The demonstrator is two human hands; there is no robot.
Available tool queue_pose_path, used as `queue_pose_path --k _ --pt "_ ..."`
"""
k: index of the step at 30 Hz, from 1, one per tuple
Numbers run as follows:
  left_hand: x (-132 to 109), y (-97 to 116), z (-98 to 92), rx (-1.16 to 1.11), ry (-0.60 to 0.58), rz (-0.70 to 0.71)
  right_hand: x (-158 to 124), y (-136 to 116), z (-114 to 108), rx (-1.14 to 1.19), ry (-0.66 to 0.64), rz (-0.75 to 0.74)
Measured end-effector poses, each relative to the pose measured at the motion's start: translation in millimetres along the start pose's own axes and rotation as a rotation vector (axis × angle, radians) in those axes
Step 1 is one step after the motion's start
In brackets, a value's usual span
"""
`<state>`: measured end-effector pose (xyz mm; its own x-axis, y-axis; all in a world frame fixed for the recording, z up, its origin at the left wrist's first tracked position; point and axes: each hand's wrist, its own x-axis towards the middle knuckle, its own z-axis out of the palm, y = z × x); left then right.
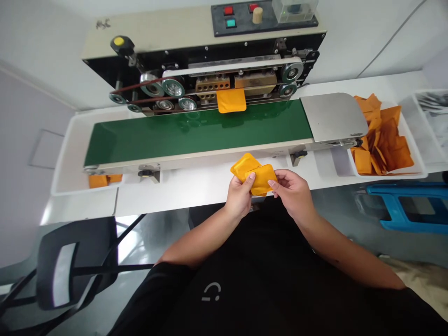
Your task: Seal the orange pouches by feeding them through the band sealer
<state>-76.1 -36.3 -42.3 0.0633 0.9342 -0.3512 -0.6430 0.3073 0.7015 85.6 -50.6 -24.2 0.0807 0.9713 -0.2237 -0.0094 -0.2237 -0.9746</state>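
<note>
Two or more small orange-yellow pouches (262, 181) overlap, fanned out, just in front of the machine. My left hand (240, 195) is closed on them from the left, thumb on top of the front pouch. My right hand (293, 190) pinches the right edge of that front pouch between thumb and fingers. Beyond, another orange pouch (231, 101) hangs from the band sealer (206, 51), its upper edge in the sealing belts and its body over the green conveyor belt (196, 133).
At the right, a white bin (418, 163) holds several orange pouches beside a clear bin (434, 126). Another white bin (61, 168) with pouches sits under the conveyor's left end. A black chair (80, 261) stands lower left, a blue stool (402, 210) at right.
</note>
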Motion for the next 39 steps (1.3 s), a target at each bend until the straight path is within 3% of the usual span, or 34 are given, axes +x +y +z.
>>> queue_pose_path --k 6,13,20,26,32,35,39 --pt "-1.1 2.5 1.1 -0.004 0.018 0.013 3.8 1.5 -6.2 -0.003 0.086 -0.023" --pt "5.1 5.1 -7.1 0.130 0.016 0.047 5.5 -1.0 -12.5 -0.140 -0.020 -0.065" --pt "4.7 2.3 -6.7 0.044 -0.041 -0.028 8.2 7.6 -7.4 -0.120 0.077 -0.071" --pt "4.5 -2.5 -9.3 0.036 -0.054 -0.044 13.5 6.6 -13.1 -0.135 0.074 -0.105" --pt "3.5 -1.5 -9.2 0.032 -0.094 -0.031 12.6 6.5 -17.6 0.021 0.068 -0.034" --pt "3.3 -0.9 -7.2 0.024 -0.116 -0.044 9.4 2.4 -21.4 0.057 -0.006 0.010" --pt "2.8 -0.7 -7.3 0.036 -0.127 -0.054 2.9 -14.0 -29.7 -0.098 -0.216 0.107"
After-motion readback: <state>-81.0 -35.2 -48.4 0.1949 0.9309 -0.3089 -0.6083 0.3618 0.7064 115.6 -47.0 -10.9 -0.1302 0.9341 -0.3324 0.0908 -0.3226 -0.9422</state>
